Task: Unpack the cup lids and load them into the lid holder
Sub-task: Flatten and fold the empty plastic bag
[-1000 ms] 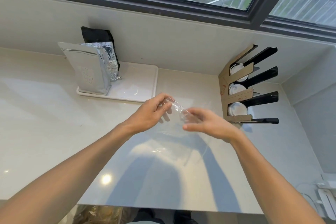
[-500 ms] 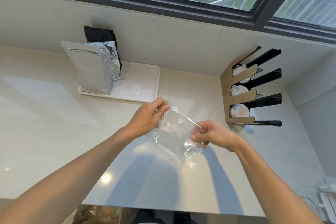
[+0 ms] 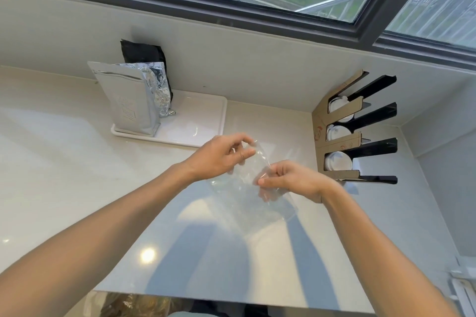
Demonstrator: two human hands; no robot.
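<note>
The pale surface (image 3: 77, 188) carries the lid holder (image 3: 342, 136) at right of frame, white lids (image 3: 338, 161) already slotted in. At centre, the empty clear wrapper (image 3: 247, 188), bunched a second ago, now hangs spread. Left hand (image 3: 221, 156) and right hand (image 3: 293, 180) both pinch it, so unpacking looks finished.

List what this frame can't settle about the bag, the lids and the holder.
- Clear plastic bag, head view: too transparent to tell whether it is empty.
- Lid holder: its cardboard front hides how many white lids each slot holds.
- Right hand: the fingertips' grip blurs behind film.
- Left hand: pinches the bag's top.
</note>
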